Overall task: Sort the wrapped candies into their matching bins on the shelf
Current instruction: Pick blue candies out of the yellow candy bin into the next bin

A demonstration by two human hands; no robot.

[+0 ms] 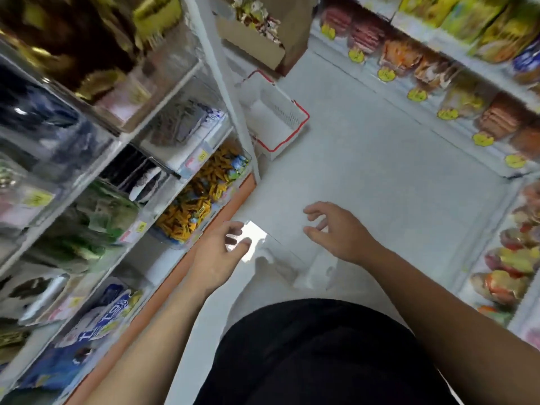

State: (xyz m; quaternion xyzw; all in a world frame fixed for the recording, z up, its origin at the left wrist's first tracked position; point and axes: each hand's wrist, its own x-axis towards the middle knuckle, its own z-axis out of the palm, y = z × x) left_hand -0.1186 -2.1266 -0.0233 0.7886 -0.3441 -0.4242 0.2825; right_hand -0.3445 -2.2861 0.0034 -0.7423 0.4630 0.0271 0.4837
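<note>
A clear plastic bin (295, 264), seemingly with nothing in it, sits low over the white floor between my hands, a bright glare on its left corner. My left hand (217, 255) hovers at that corner with loosely spread fingers; I cannot tell whether they touch it. My right hand (336, 232) is over the bin's right side, fingers relaxed and holding nothing. On the left shelf a clear bin of yellow wrapped candies (190, 211) mixes with some blue ones (238, 165). Green wrapped candies (96, 226) fill another bin on the left.
White shelving (233, 112) lines the left of the aisle, with an orange base strip. A white shopping basket with red rim (277, 118) and a cardboard box of candies (257, 30) stand on the floor ahead. Shelves of bagged snacks (438, 77) run along the right.
</note>
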